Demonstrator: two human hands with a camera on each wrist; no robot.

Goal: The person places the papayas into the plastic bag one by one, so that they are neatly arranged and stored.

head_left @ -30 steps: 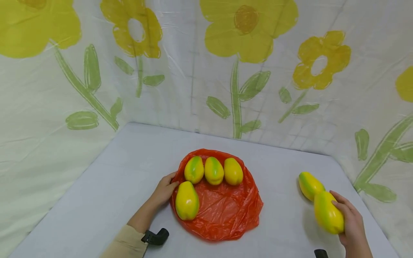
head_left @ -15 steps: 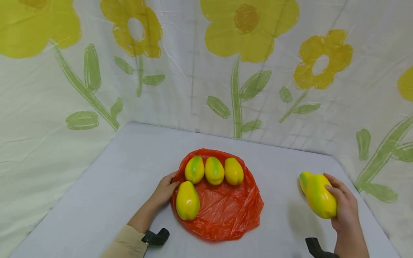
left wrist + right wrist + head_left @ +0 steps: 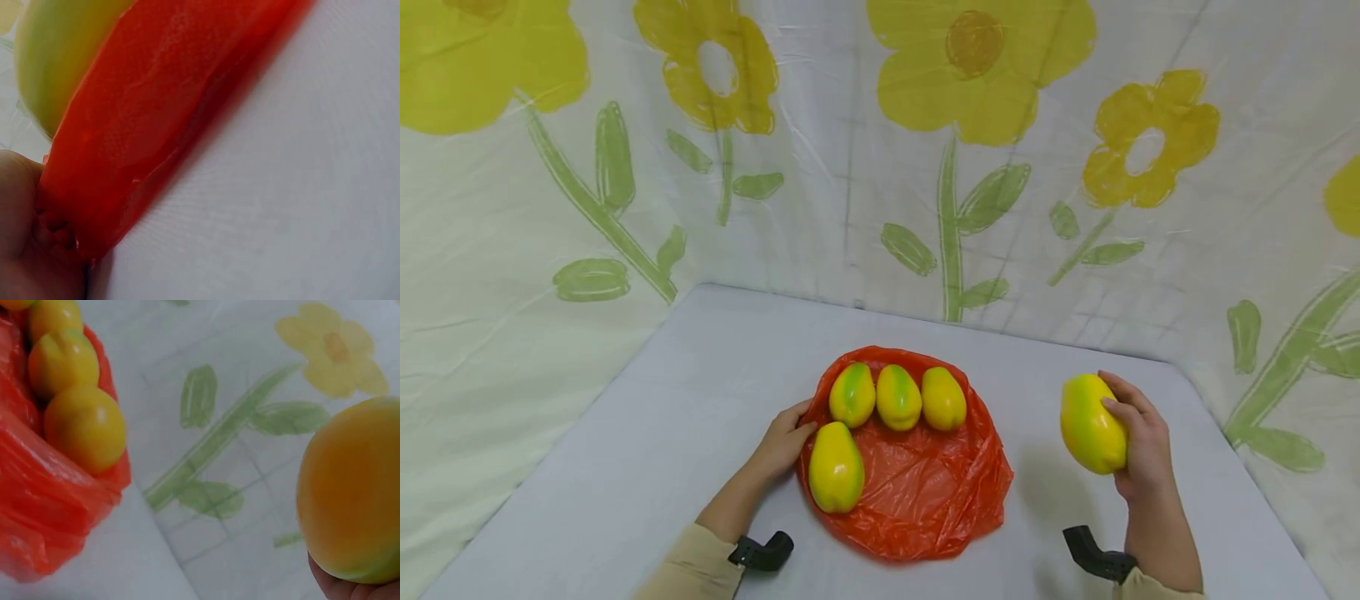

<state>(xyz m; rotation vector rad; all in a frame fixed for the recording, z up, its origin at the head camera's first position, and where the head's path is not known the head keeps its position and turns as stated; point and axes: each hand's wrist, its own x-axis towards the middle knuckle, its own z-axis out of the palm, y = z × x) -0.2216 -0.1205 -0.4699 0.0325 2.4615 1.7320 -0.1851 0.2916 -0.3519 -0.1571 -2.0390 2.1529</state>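
Observation:
A red plastic bag (image 3: 917, 492), opened wide like a shallow bowl, lies mid-table. Three yellow-green papayas sit in a row along its far side, the middle papaya (image 3: 898, 397) among them, and another papaya (image 3: 837, 467) lies at its left. My left hand (image 3: 782, 442) grips the bag's left rim; in the left wrist view the red plastic runs into the fingers of that hand (image 3: 31, 237). To the right of the bag, my right hand (image 3: 1138, 433) holds a papaya (image 3: 1092, 425) above the table. That papaya (image 3: 353, 494) fills the right side of the right wrist view.
The table (image 3: 715, 358) has a pale cover. A white cloth backdrop (image 3: 820, 225) printed with yellow flowers hangs behind it and at both sides. Black camera mounts (image 3: 763, 552) sit on both wrists.
My right hand has carried its papaya leftward and up, toward the bag. The loose papaya that lay on the table at the right is now hidden behind it. The left hand stays put.

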